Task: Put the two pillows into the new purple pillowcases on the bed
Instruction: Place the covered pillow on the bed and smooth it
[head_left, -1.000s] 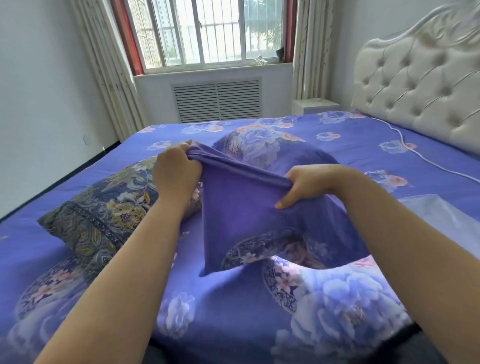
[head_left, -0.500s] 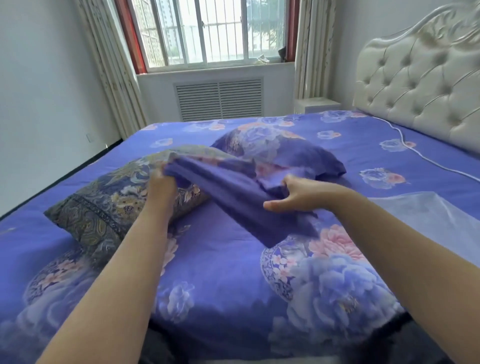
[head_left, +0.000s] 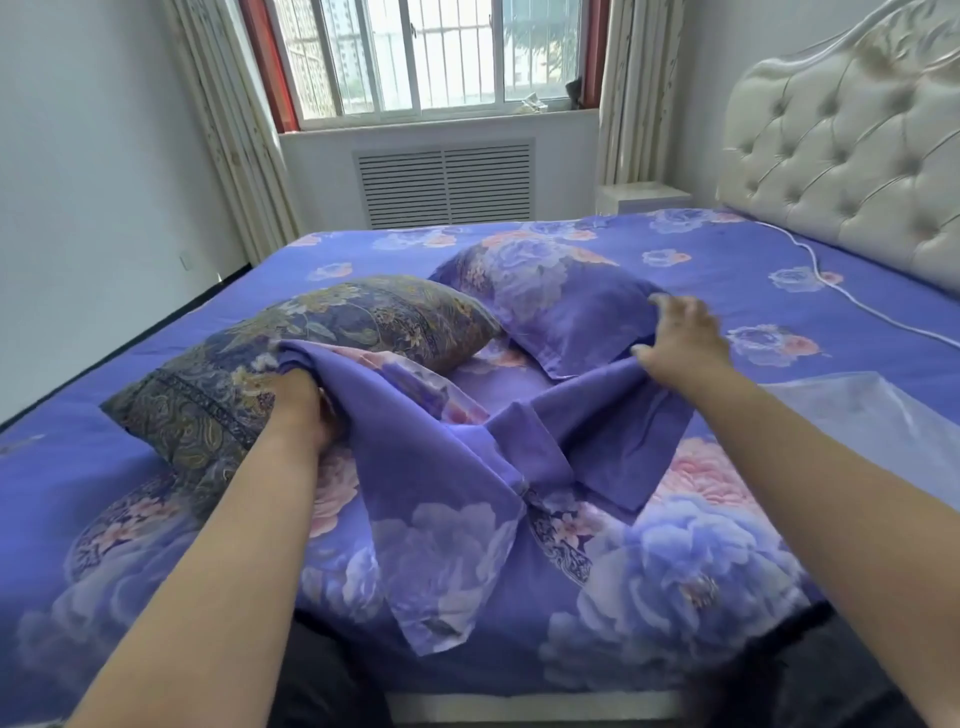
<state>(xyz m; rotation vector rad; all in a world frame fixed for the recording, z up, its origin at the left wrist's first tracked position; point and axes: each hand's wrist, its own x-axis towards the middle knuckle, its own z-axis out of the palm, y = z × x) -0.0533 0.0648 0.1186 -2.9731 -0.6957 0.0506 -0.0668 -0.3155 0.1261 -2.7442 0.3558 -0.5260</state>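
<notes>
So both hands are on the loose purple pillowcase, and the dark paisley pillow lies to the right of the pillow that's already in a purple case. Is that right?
Not quite. The head view shows the dark paisley pillow lying to the left of the pillow in the purple case, not the right. The rest holds: the left hand and right hand both hold the loose purple pillowcase.

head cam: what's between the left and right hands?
In the head view, only the purple pillowcase spans the stretch from the left hand to the right hand. Each hand holds an end of it, and it sags onto the bed.
</notes>
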